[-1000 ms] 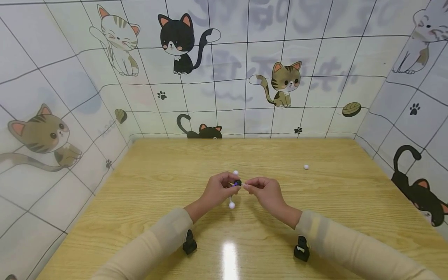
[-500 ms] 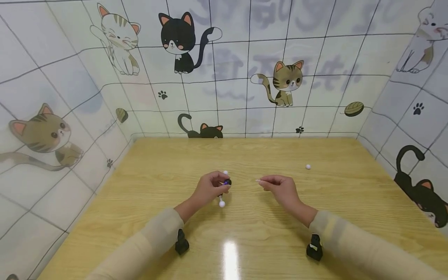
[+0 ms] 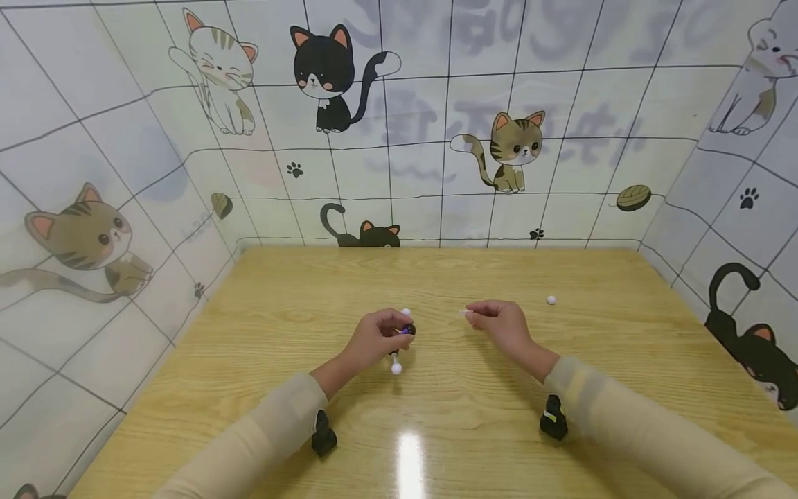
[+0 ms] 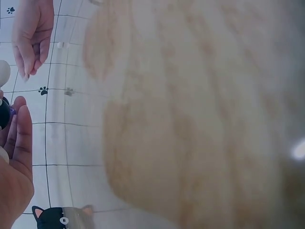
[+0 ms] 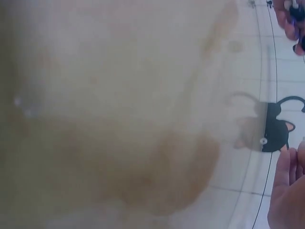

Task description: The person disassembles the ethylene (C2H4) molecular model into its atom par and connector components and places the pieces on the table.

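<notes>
My left hand point(image 3: 373, 341) grips a ball-and-stick molecular model between thumb and fingers. On it I see a black ball point(image 3: 408, 330), a purple link point(image 4: 13, 111) and a white ball point(image 3: 396, 369) on a short stick pointing down. Another white ball point(image 3: 406, 312) shows above the fingers; part of the model is covered by the hand. Off to the right, my right hand point(image 3: 503, 328) pinches a small whitish connector stick point(image 3: 464, 312) by its end. A gap separates the two hands, both raised over the table.
A loose white ball point(image 3: 551, 300) lies on the wooden table point(image 3: 299, 284), behind and right of the right hand. Cat-printed walls point(image 3: 424, 166) enclose the table at the back and both sides. Black wrist cameras hang below both sleeves.
A second ago the hands met at the black ball. They have since moved apart, the stick going rightward with the right hand. The left hand shifted slightly left with the molecular model.
</notes>
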Action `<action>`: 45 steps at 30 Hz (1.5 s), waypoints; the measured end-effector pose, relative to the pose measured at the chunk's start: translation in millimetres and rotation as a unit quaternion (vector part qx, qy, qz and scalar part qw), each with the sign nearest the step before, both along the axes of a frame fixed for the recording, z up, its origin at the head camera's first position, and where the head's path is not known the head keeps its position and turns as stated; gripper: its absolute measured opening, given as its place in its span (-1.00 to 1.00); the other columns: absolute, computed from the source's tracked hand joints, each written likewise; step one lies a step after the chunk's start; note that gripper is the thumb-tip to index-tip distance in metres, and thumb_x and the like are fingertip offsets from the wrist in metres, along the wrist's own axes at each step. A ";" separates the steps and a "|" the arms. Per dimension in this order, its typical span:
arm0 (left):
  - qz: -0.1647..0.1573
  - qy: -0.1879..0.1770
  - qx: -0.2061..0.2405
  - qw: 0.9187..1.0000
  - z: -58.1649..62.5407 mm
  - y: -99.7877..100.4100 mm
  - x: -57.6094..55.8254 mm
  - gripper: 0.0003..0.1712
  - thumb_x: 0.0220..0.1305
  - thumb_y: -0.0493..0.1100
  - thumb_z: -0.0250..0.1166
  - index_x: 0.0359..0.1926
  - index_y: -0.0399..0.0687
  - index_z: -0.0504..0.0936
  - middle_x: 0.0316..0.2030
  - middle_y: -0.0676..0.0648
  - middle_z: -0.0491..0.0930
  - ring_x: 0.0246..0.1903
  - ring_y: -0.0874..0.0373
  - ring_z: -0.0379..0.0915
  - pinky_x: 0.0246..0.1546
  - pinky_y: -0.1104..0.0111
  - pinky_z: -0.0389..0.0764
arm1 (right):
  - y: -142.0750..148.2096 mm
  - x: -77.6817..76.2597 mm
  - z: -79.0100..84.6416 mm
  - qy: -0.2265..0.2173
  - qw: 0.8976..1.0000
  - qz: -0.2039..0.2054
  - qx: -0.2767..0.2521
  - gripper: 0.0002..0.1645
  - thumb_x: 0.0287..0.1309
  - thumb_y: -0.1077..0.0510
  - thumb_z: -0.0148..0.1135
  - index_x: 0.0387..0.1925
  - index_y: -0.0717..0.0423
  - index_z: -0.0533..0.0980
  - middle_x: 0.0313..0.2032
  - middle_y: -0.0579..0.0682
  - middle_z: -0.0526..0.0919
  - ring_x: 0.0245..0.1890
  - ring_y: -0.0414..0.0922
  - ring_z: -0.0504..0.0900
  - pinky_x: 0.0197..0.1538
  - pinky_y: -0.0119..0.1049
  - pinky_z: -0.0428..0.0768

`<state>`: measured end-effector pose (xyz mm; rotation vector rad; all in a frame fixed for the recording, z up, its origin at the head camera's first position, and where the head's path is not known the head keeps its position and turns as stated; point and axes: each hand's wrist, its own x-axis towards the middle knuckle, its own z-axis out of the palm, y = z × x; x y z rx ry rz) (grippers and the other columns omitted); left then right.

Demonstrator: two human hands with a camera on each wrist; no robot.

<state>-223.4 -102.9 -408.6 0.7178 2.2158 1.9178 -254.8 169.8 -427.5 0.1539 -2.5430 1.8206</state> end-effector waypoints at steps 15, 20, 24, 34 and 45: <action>-0.024 -0.035 0.012 0.999 2.2 2.1 -0.2 -0.70 0.20 -0.50 0.26 -0.03 -0.55 0.54 -0.20 -0.34 0.61 -0.38 0.12 0.61 -0.15 -0.23 0.50 | 18.5 -54.8 3.6 -0.028 0.991 0.068 0.109 -0.67 0.27 0.16 0.29 -0.01 0.28 0.62 -0.17 0.11 0.67 -0.17 -0.01 0.62 -0.10 -0.13 0.59; -0.027 -0.038 0.015 0.999 2.4 1.4 -0.9 -0.71 0.20 -0.51 0.26 -0.03 -0.52 0.56 -0.21 -0.33 0.62 -0.38 0.11 0.62 -0.17 -0.23 0.49 | 22.1 -69.5 1.2 -0.026 0.988 0.069 0.133 -0.69 0.25 0.13 0.31 -0.05 0.24 0.64 -0.17 0.07 0.65 -0.18 -0.04 0.60 -0.14 -0.18 0.57; -0.034 -0.031 0.009 0.999 3.1 1.2 -1.0 -0.71 0.20 -0.50 0.27 -0.03 -0.51 0.55 -0.20 -0.35 0.62 -0.38 0.12 0.62 -0.21 -0.16 0.55 | 23.2 -77.4 -2.0 -0.030 0.988 0.067 0.135 -0.70 0.24 0.14 0.33 -0.07 0.23 0.65 -0.18 0.06 0.65 -0.20 -0.06 0.59 -0.19 -0.22 0.56; -0.041 -0.038 0.015 0.998 -17.9 0.1 -12.4 -0.65 0.21 -0.46 0.29 0.02 -0.54 0.51 -0.20 -0.27 0.64 -0.38 0.15 0.62 -0.37 0.35 0.62 | 20.8 -89.7 -12.3 -0.031 0.987 0.052 0.151 -0.74 0.15 0.18 0.40 -0.16 0.27 0.67 -0.26 0.05 0.70 -0.32 -0.10 0.54 -0.31 -0.32 0.53; -0.040 -0.037 0.019 0.998 -25.3 -1.0 -16.3 -0.61 0.21 -0.46 0.29 0.05 -0.55 0.49 -0.17 -0.29 0.63 -0.38 0.16 0.62 -0.42 0.42 0.59 | 11.9 -87.9 -10.7 -0.034 0.981 0.039 0.187 -0.73 0.17 0.13 0.39 -0.14 0.21 0.68 -0.10 0.11 0.68 -0.05 0.04 0.55 -0.04 -0.16 0.51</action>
